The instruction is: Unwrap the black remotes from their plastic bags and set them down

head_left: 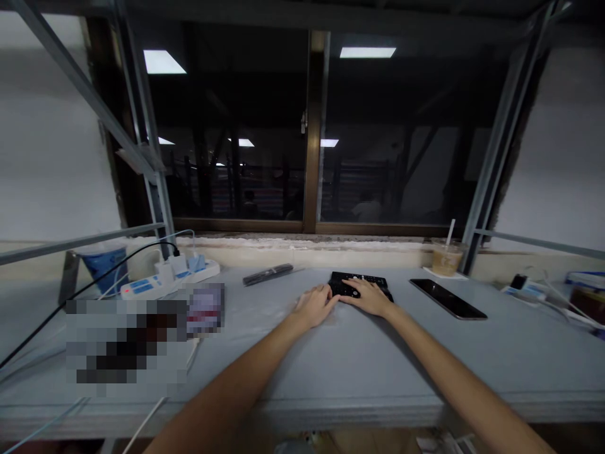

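Two black remote controls with small buttons lie side by side on the grey table; the back remote (378,279) shows behind my right hand. On the front remote (344,289) rests my right hand (369,296), palm down with its fingers spread. My left hand (316,305) is at the left end of the remotes, its fingers bent together over something clear and thin, too faint to make out. The thumbs of both hands nearly meet. A dark wrapped bundle (268,275) lies to the left of my hands.
A phone (448,299) lies on the table (378,372) at right, before a drink cup (447,258) with a straw. At left are a power strip (170,280) with plugs, a blue bucket (106,268), cables and a blurred-out area. Metal posts flank the window.
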`<state>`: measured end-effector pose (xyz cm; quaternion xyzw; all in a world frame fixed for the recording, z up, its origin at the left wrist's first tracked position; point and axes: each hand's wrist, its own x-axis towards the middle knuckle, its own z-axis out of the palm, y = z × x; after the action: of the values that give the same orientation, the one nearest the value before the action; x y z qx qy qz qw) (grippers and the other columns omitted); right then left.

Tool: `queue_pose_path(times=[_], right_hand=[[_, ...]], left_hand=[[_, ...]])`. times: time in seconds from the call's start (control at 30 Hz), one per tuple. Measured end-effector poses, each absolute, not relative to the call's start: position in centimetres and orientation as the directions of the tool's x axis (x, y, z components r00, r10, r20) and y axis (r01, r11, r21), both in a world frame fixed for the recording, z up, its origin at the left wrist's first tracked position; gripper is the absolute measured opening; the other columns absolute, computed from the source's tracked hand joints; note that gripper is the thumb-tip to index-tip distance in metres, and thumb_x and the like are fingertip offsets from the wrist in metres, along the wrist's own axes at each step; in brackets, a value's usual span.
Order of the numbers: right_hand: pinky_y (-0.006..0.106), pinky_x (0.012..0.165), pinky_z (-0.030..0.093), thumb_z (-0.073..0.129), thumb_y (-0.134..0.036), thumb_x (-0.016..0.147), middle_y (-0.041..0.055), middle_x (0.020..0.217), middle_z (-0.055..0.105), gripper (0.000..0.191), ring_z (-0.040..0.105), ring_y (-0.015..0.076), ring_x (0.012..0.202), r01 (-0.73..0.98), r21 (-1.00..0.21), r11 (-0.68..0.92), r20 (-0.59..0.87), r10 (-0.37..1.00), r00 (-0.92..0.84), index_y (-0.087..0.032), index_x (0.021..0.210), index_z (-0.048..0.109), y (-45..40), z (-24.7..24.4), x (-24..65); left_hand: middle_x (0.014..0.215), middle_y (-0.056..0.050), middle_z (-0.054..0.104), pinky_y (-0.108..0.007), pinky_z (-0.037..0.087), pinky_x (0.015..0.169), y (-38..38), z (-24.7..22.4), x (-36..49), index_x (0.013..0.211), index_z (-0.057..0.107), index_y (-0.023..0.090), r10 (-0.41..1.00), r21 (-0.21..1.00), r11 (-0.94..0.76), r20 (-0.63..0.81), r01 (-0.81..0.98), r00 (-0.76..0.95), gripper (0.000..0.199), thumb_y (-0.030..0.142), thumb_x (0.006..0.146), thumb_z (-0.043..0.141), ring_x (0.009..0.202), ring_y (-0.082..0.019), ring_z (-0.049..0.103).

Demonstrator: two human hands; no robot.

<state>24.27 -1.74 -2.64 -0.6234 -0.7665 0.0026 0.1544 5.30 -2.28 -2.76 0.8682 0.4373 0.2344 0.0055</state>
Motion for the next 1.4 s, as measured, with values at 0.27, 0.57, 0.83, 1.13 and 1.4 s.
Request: queue_pose_path(times=[0.27, 0.57, 0.83, 1.13, 1.4], right_hand=[[0.045, 0.1, 0.026, 0.042, -0.065, 0.073, 0.012, 0.134, 0.043, 0.072, 0.038, 0.0278, 0.123, 0.931, -0.222, 0.289, 0.288, 0.932, -0.221, -0.019, 0.129, 0.044, -1.9, -2.6, 24.5], [0.042, 0.1, 0.028, 0.047, -0.059, 0.073, 0.0073, 0.127, 0.051, 0.062, 0.044, 0.0254, 0.118, 0.911, -0.286, 0.297, 0.397, 0.902, -0.17, -0.022, 0.123, 0.049, -1.9, -2.6, 24.4], [0.038, 0.097, 0.033, 0.044, -0.052, 0.078, 0.0057, 0.12, 0.057, 0.049, 0.049, 0.0225, 0.112, 0.869, -0.368, 0.331, 0.483, 0.866, -0.126, -0.022, 0.115, 0.055, -1.6, -2.4, 24.3], [0.039, 0.096, 0.034, 0.046, -0.048, 0.078, 0.0048, 0.115, 0.059, 0.043, 0.05, 0.0231, 0.11, 0.851, -0.384, 0.357, 0.524, 0.843, -0.117, -0.024, 0.112, 0.056, -1.7, -2.1, 24.2], [0.04, 0.094, 0.035, 0.046, -0.046, 0.077, 0.006, 0.114, 0.059, 0.043, 0.05, 0.0242, 0.109, 0.852, -0.395, 0.343, 0.528, 0.844, -0.095, -0.023, 0.112, 0.056, -1.5, -2.3, 24.3]], left_hand=[[0.098, -0.006, 0.06, -0.03, 0.038, 0.085, -0.7, -0.9, 3.2, 0.095, 0.052, 0.018, 0.827, 0.238, -0.35, 0.533, 0.906, 0.179, 0.033, 0.037, 0.091, 0.025, 0.095, -0.018, 0.053], [0.138, -0.019, 0.031, -0.036, 0.028, 0.099, 1.9, -1.4, -1.0, 0.13, 0.033, 0.008, 0.867, 0.196, 0.093, 0.466, 0.976, -0.176, 0.05, 0.024, 0.083, 0.037, 0.129, -0.028, 0.026], [0.144, -0.017, 0.021, -0.049, 0.019, 0.103, 2.4, -2.6, -1.7, 0.133, 0.031, 0.008, 0.93, 0.207, 0.164, 0.294, 0.965, -0.221, 0.058, 0.034, 0.081, 0.037, 0.132, -0.034, 0.015], [0.141, -0.021, 0.023, -0.046, 0.023, 0.101, 2.4, -2.6, -1.7, 0.134, 0.029, 0.004, 0.918, 0.172, 0.208, 0.306, 0.963, -0.253, 0.062, 0.037, 0.081, 0.037, 0.129, -0.035, 0.023], [0.137, -0.024, 0.032, -0.044, 0.026, 0.097, 2.2, -2.3, -1.7, 0.135, 0.027, 0.002, 0.934, 0.068, 0.198, 0.289, 0.978, -0.21, 0.063, 0.038, 0.083, 0.033, 0.126, -0.035, 0.028]])
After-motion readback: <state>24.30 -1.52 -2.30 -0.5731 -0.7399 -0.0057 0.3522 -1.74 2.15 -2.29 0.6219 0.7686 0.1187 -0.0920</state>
